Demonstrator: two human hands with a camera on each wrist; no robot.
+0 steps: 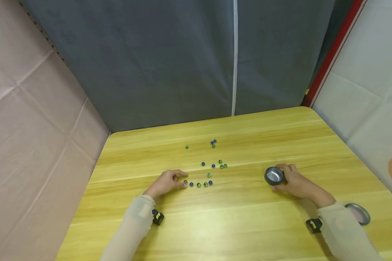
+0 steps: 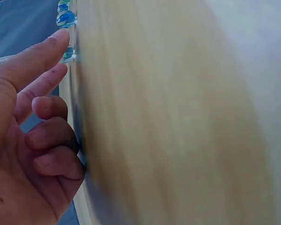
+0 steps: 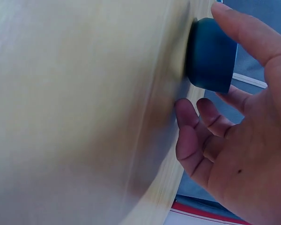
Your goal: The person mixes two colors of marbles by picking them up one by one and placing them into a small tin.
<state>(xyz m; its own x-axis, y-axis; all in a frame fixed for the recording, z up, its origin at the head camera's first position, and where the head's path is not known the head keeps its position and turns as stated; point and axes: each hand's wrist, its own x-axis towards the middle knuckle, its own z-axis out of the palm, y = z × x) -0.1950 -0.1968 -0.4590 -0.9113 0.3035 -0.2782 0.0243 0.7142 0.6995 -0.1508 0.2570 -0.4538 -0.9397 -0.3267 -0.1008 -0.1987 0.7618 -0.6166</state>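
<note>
My left hand (image 1: 166, 183) is at the left end of a curved row of glass marbles. Its thumb and index finger stand apart on either side of a green marble (image 1: 185, 182); in the left wrist view a marble (image 2: 68, 54) shows between those two fingertips, and the other fingers curl toward the palm. Beside it in the row are a blue marble (image 1: 191, 184) and a green marble (image 1: 199, 185). On the right, my right hand (image 1: 292, 182) grips a small round dark tin (image 1: 274, 176) between thumb and fingers; its silvery inside faces up.
Farther back lie several more blue and green marbles (image 1: 213, 166), with a lone green marble (image 1: 187, 146) to their left. The tin's round lid (image 1: 366, 216) rests by the right sleeve, partly hidden. A grey curtain (image 1: 170, 72) hangs behind the wooden table (image 1: 241, 224).
</note>
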